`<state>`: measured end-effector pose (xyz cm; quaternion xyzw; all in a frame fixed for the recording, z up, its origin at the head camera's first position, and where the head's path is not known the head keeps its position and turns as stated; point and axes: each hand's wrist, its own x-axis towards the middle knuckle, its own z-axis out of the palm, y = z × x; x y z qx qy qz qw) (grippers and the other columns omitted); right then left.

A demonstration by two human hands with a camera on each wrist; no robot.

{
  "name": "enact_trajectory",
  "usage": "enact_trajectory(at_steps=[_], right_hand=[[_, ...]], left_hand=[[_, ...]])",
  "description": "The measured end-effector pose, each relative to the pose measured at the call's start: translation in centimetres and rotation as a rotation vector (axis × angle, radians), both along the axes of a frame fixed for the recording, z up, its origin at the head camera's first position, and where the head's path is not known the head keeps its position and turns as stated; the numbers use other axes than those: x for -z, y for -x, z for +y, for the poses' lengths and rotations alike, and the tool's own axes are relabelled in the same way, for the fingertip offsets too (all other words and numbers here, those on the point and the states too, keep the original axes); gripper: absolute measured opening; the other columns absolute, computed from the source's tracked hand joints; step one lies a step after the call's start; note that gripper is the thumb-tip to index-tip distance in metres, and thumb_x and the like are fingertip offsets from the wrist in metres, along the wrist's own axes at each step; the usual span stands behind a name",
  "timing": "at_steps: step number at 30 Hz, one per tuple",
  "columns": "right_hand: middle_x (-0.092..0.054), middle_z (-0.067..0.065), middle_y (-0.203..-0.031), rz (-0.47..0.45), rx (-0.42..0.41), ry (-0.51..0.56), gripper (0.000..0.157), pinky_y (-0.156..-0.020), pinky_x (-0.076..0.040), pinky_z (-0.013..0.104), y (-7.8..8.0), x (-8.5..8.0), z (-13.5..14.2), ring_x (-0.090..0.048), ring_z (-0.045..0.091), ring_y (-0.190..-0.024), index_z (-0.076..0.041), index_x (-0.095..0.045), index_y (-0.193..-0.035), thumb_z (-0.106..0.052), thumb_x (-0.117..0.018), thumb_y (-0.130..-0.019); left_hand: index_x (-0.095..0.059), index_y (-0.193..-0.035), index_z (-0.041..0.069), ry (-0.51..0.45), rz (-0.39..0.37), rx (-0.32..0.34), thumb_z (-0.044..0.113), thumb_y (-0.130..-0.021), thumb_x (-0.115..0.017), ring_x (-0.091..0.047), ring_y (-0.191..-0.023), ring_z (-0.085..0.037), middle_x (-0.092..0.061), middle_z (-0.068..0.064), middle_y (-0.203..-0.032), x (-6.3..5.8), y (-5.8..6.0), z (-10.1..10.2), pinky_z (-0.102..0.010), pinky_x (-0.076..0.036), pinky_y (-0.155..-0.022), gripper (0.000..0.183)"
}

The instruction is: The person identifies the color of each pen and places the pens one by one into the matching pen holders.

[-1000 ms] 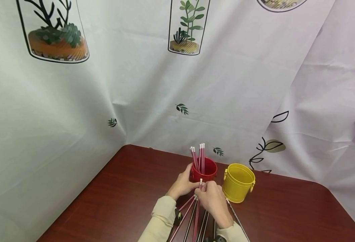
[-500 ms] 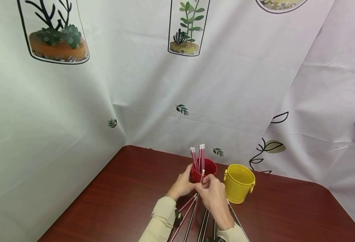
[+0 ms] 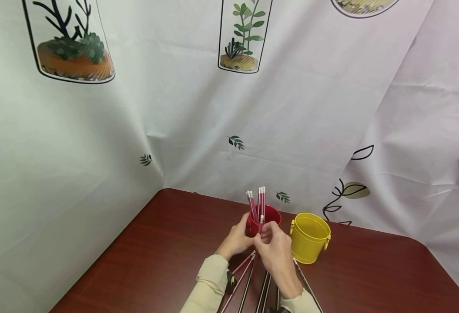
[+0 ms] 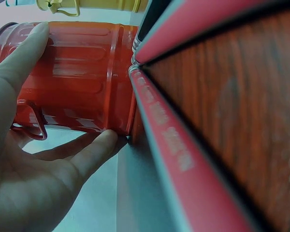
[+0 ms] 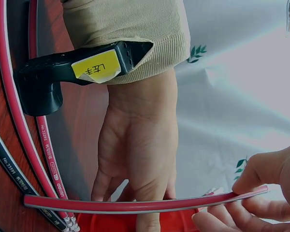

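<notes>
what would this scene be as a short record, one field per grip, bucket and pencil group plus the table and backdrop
left grip: holds the red bucket, thumb and fingers on different sides
right grip: pinches the held pencil, which is red
red bucket: upright on the table, behind the held pencil in the head view
standing pencils: several in the red bucket, pale ends up
yellow bucket: upright, right of the red bucket
loose pencils: red and dark, lying on the table
table: reddish brown
backdrop: whitish, printed with plants
</notes>
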<state>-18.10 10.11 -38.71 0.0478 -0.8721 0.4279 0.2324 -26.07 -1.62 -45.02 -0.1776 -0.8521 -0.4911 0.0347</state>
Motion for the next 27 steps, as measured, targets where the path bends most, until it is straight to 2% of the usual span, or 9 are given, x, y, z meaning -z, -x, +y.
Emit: enact_trajectory(at_steps=[9, 27], right_hand=[[-0.059, 0.001, -0.074, 0.078, -0.013, 0.001, 0.017, -0.057, -0.049, 0.017, -0.08, 0.07, -0.16, -0.055, 0.008, -0.063, -0.007, -0.058, -0.087, -0.002, -0.067, -0.074], [-0.062, 0.003, -0.076, 0.06, -0.003, 0.009, 0.016, -0.058, -0.05, 0.017, 0.04, -0.65, -0.22, -0.057, 0.01, -0.065, -0.007, -0.059, -0.088, -0.005, -0.068, -0.075]], left_hand=[[-0.028, -0.142, 0.018, 0.002, 0.01, 0.001, 0.023, -0.077, -0.072, -0.058, -0.103, -0.023, -0.056, -0.013, -0.122, -0.04, -0.1, 0.09, -0.043, -0.048, -0.085, 0.078], [-0.027, -0.142, 0.018, 0.021, 0.016, -0.001, 0.022, -0.078, -0.071, -0.059, -0.1, -0.022, -0.058, -0.012, -0.12, -0.01, -0.12, -0.05, -0.042, -0.049, -0.083, 0.077]])
